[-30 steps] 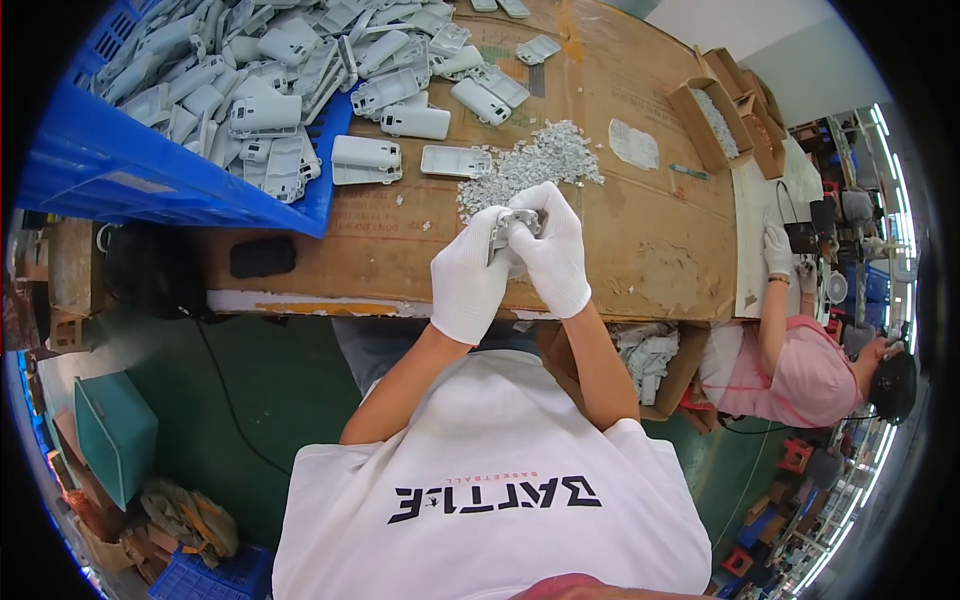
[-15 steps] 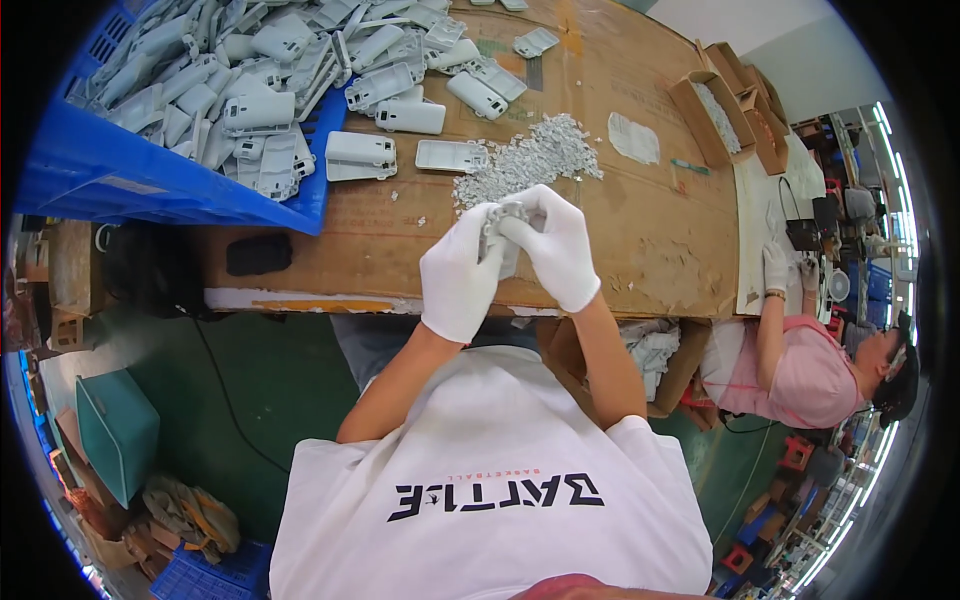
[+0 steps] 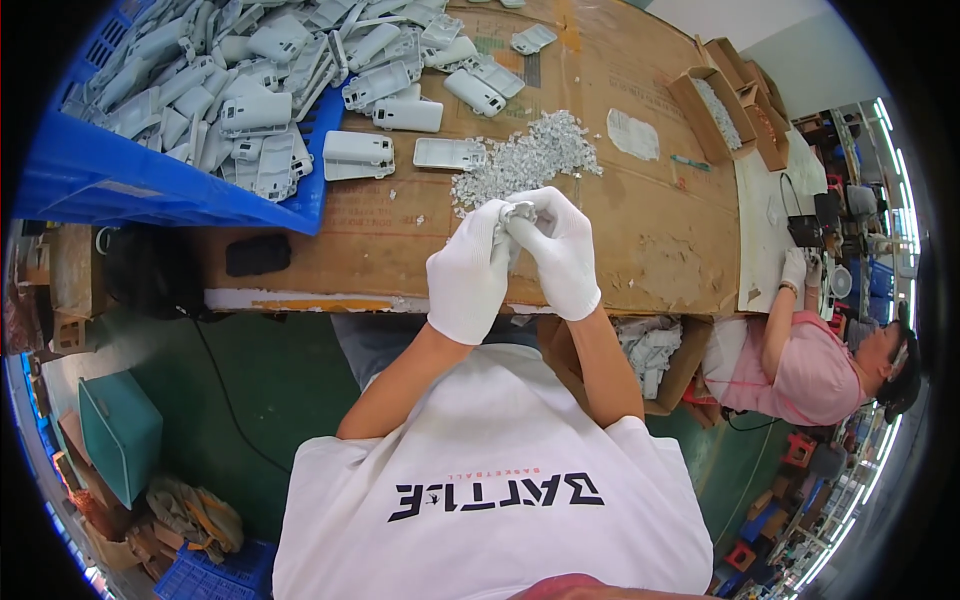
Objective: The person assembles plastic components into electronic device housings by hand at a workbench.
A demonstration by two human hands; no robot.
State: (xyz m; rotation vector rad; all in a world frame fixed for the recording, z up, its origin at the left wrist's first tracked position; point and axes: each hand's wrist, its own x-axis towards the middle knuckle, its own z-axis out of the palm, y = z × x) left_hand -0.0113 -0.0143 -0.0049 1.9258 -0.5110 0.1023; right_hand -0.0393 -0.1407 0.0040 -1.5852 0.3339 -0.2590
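Observation:
My left hand (image 3: 468,270) and my right hand (image 3: 562,265), both in white knit gloves, meet over the near part of the table. They are closed around a small light-grey plastic housing (image 3: 520,211). Only its upper end shows between my fingers; most of it is hidden by the gloves. Just beyond my fingertips lies a heap of tiny pale plastic pieces (image 3: 545,150). An open grey housing shell (image 3: 445,154) rests at the heap's left edge, and a pair of stacked housings (image 3: 358,154) lies farther left.
A blue crate (image 3: 170,195) piled with grey housings (image 3: 255,112) fills the far left. Cardboard covers the table (image 3: 650,250). Small cardboard boxes (image 3: 705,115) stand far right, near a teal pen (image 3: 690,162). A dark pouch (image 3: 258,255) lies left. A co-worker (image 3: 800,360) sits at right.
My hands stay together on the housing, with the left wrist shifted slightly right and the part turned a little. The co-worker's gloved hands have moved closer together.

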